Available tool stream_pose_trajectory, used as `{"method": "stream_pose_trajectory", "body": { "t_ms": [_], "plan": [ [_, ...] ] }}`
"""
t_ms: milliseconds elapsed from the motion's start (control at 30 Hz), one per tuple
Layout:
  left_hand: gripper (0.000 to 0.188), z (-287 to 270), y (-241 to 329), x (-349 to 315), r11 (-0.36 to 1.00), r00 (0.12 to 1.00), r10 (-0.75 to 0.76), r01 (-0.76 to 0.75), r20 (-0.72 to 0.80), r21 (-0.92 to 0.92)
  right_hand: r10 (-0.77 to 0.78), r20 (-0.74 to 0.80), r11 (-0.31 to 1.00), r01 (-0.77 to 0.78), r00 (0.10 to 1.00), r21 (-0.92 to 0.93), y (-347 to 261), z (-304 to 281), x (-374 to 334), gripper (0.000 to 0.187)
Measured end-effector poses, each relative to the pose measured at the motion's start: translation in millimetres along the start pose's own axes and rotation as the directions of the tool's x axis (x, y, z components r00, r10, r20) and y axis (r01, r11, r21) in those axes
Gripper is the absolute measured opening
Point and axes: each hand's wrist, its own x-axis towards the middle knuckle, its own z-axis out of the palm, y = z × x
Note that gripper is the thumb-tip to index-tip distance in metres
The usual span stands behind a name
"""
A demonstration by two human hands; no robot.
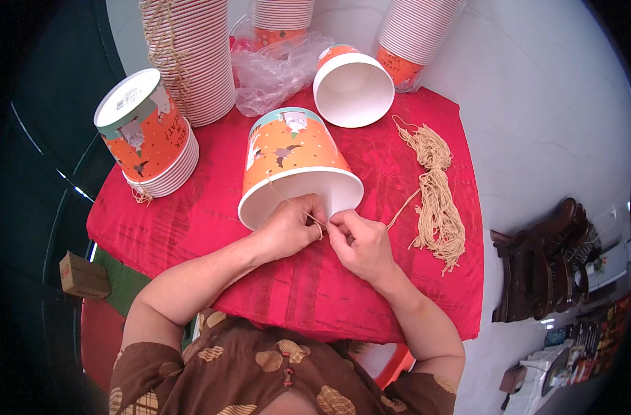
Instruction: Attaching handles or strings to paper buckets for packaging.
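closely, both hands [291, 227] pinch twine [319, 224]

On the table [267, 297] before you, a bucket [295, 149] lies with its mouth facing you. One bucket stack [153, 145] stands at its left, another stack [205, 62] beyond; the cord bundle [436, 200] lies right, a plastic bag [274, 76] far.

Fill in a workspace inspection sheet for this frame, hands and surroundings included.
Surface: table with creased red cloth.
Things in work: orange patterned bucket, mouth toward the person; tan twine, mostly bundled at right.
Clutter: stacked buckets, another open bucket, crumpled clear plastic.
Hands: left hand pinches twine near the bucket's rim; right hand close beside it, its grip unclear.
Cables: nothing seen.
Surroundings: cardboard box at left, dark furniture at right.
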Motion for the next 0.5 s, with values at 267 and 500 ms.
{"method": "stream_pose_trajectory", "body": {
  "t_ms": [267, 500],
  "plan": [
    [0.014, 0.2, 3.0, -0.8, 0.998, 1.0, 0.024, -0.024, -0.002, 0.056, -0.125, 0.027, 0.992, 0.124, 0.992, 0.037, -3.3, 3.5, 2.4, 0.016],
    [0.014, 1.2, 4.9, -1.6, 0.995, 0.999, 0.051, -0.05, -0.006, 0.083, -0.048, 0.097, 0.995, 0.04, 0.994, 0.089, 3.5, 4.7, -2.8, 0.012]
  ]
}}
